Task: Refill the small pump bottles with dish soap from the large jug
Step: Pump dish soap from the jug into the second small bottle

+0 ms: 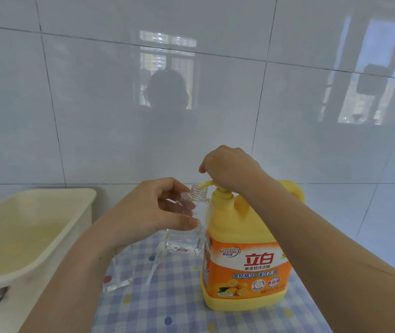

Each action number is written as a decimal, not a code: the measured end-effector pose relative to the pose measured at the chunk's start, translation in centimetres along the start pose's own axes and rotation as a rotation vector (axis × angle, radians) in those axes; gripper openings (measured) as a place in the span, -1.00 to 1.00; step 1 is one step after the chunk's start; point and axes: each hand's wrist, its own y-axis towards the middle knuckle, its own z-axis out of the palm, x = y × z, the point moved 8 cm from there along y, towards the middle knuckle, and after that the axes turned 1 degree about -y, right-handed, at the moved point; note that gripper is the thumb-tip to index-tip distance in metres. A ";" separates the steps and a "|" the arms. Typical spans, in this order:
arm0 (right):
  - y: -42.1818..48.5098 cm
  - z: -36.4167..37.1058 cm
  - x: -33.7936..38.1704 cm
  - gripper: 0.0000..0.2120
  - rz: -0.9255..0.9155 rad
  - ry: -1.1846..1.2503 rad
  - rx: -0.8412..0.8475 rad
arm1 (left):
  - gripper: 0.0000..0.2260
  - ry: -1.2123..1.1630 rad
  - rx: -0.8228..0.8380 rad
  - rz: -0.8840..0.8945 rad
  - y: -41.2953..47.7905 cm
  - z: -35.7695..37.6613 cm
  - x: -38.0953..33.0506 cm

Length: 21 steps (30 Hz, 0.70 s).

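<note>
1. The jug (244, 236) is yellow with an orange label (247, 267). On the label stand big red characters "立白", and under them the smaller line "新金桔洗洁精".
2. Lower on the label a blue band reads "金桔精华 强效去油". A round red badge below it says "食品用", and small oranges are drawn at the bottom.
3. The jug stands upright on a blue checked cloth (167, 308) with coloured dots. Its yellow pump spout (206, 183) points to the left.
4. The small bottle (184, 243) is clear, square at the base, without a cap, and looks nearly empty. It is just beside the jug on the left, and its threaded neck is at the tip of the spout.
5. The left hand (158, 210) holds this bottle, with thumb and fingers curled round its upper part.
6. The right hand (230, 167) lies on top of the jug's pump with bent fingers. Whether they close round the pump I cannot tell.
7. A second clear bottle (117, 277) is on the cloth, further left of the jug.
8. A cream basin (35, 212) is far left of the jug.
</note>
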 end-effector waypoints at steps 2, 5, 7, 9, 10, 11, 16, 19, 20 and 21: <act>-0.1 -1.4 -0.3 -0.59 0.034 0.103 -0.103 | -0.55 -0.008 0.002 0.003 -0.1 0.1 -0.1; -0.2 -3.7 0.2 -0.61 0.013 0.129 -0.241 | -0.54 -0.009 -0.006 0.009 0.0 0.1 -0.3; 0.1 -4.3 0.9 -0.66 -0.033 0.144 -0.281 | -0.56 -0.022 -0.023 0.008 0.0 -0.1 -0.3; 0.9 -4.0 1.4 -0.71 -0.070 0.149 -0.287 | -0.58 -0.030 -0.041 0.012 0.1 -0.2 -0.3; 1.4 -3.5 1.6 -0.71 -0.080 0.141 -0.273 | -0.58 -0.031 -0.047 0.017 0.0 -0.3 -0.4; 1.7 -3.0 1.6 -0.69 -0.080 0.137 -0.246 | -0.57 -0.031 -0.053 0.025 0.0 -0.4 -0.5; 2.1 -2.0 1.8 -0.68 -0.074 0.144 -0.187 | -0.49 -0.043 -0.080 0.038 -0.1 -0.6 -0.9; 2.1 -1.8 1.6 -0.70 -0.065 0.132 -0.156 | -0.51 -0.041 -0.079 0.042 -0.1 -0.3 -1.0; 2.0 -1.7 1.6 -0.69 -0.062 0.131 -0.145 | -0.51 -0.033 -0.079 0.043 -0.1 -0.2 -1.1; 2.0 -1.6 1.5 -0.68 -0.056 0.132 -0.130 | -0.50 -0.027 -0.083 0.043 -0.1 -0.2 -1.0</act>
